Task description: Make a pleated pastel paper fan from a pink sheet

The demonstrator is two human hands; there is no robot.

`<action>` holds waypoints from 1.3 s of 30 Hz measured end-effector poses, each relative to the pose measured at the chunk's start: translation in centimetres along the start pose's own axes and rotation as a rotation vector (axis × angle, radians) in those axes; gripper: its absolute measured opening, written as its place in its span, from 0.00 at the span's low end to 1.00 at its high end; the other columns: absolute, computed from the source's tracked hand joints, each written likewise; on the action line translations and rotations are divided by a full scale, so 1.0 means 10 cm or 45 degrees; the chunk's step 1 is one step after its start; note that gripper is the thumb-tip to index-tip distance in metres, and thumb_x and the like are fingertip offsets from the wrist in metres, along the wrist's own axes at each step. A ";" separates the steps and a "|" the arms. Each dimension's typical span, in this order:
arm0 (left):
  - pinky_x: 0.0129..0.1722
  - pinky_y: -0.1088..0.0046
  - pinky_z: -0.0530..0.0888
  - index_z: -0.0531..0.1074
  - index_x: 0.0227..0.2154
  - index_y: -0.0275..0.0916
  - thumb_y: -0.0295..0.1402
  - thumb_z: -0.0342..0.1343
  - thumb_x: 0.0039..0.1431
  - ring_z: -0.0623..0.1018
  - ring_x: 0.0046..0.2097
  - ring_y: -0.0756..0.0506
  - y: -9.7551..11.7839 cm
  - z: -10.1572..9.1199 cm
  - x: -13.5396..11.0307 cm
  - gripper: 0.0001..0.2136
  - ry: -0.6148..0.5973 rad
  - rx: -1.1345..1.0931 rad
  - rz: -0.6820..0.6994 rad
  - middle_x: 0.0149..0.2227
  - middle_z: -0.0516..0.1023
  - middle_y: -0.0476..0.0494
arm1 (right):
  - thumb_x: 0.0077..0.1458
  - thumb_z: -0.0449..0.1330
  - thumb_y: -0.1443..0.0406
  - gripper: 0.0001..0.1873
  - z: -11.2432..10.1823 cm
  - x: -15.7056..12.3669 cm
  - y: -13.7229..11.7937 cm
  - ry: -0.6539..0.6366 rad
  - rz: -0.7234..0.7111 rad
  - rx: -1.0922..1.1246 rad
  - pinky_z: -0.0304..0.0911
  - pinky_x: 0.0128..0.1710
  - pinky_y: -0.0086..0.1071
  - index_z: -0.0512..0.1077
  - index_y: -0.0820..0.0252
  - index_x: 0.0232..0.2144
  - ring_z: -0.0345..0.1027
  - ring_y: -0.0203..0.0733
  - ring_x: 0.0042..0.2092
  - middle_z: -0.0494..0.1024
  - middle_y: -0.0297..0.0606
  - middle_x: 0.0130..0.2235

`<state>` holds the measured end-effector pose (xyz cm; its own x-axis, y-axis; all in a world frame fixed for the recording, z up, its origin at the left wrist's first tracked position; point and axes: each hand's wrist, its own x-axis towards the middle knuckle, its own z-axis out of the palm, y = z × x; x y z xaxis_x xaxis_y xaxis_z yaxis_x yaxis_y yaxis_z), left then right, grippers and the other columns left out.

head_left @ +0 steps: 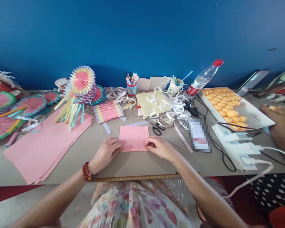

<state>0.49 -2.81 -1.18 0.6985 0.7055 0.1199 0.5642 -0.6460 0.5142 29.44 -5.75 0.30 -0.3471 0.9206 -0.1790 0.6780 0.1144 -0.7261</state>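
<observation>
A small pink sheet of paper [134, 136] lies flat on the table in front of me, with a narrow fold or crease along its near edge. My left hand [107, 149], a red bead bracelet on its wrist, grips the sheet's lower left corner with bent fingers. At the lower right corner my right hand [160, 147] pinches the paper between thumb and curled fingers. Just beyond the sheet lie black-handled scissors [158, 129] and a pleated pink, yellow and lilac paper piece [108, 112].
Large pink sheets [49, 145] and folded paper fans [82, 80] fill the left. Curled white strips [174, 110], a tilted bottle [203, 80], a phone [199, 135], a power strip [237, 152] and an orange-printed box [249, 110] stand right. Another person's hand [279, 117] rests far right.
</observation>
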 end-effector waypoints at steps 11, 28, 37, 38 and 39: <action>0.40 0.67 0.68 0.67 0.30 0.38 0.35 0.44 0.69 0.70 0.38 0.45 0.00 -0.03 0.03 0.13 -0.037 -0.008 0.006 0.34 0.72 0.44 | 0.52 0.58 0.73 0.06 0.00 0.01 -0.01 -0.013 -0.041 0.003 0.56 0.32 0.25 0.70 0.57 0.28 0.66 0.34 0.32 0.75 0.31 0.32; 0.40 0.67 0.68 0.68 0.30 0.39 0.36 0.44 0.69 0.70 0.37 0.45 -0.01 -0.03 0.03 0.13 -0.018 -0.021 0.007 0.34 0.72 0.44 | 0.53 0.59 0.73 0.06 0.04 -0.03 0.03 0.057 -0.122 -0.013 0.57 0.33 0.26 0.70 0.57 0.29 0.67 0.35 0.33 0.74 0.31 0.32; 0.41 0.68 0.68 0.67 0.30 0.39 0.35 0.45 0.69 0.71 0.39 0.45 -0.04 0.00 0.01 0.12 -0.013 -0.021 0.012 0.35 0.72 0.45 | 0.57 0.57 0.71 0.05 0.08 -0.08 0.02 0.115 -0.196 -0.092 0.57 0.34 0.27 0.70 0.57 0.31 0.66 0.36 0.33 0.73 0.33 0.33; 0.41 0.68 0.68 0.67 0.30 0.39 0.35 0.45 0.68 0.71 0.39 0.45 -0.04 0.00 0.00 0.11 -0.011 -0.019 0.008 0.35 0.72 0.45 | 0.57 0.57 0.71 0.05 0.08 -0.10 0.03 0.125 -0.210 -0.106 0.57 0.34 0.28 0.70 0.57 0.31 0.66 0.36 0.34 0.73 0.33 0.33; 0.42 0.68 0.68 0.67 0.31 0.39 0.35 0.45 0.68 0.71 0.39 0.45 -0.04 0.01 0.00 0.11 -0.008 -0.017 0.004 0.36 0.72 0.45 | 0.58 0.56 0.71 0.05 0.09 -0.11 0.03 0.141 -0.224 -0.123 0.58 0.35 0.28 0.70 0.57 0.32 0.66 0.37 0.35 0.73 0.34 0.34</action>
<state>0.26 -2.58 -1.46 0.7033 0.7014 0.1161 0.5559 -0.6443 0.5253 29.41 -7.07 -0.35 -0.3957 0.9181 0.0226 0.6743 0.3071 -0.6716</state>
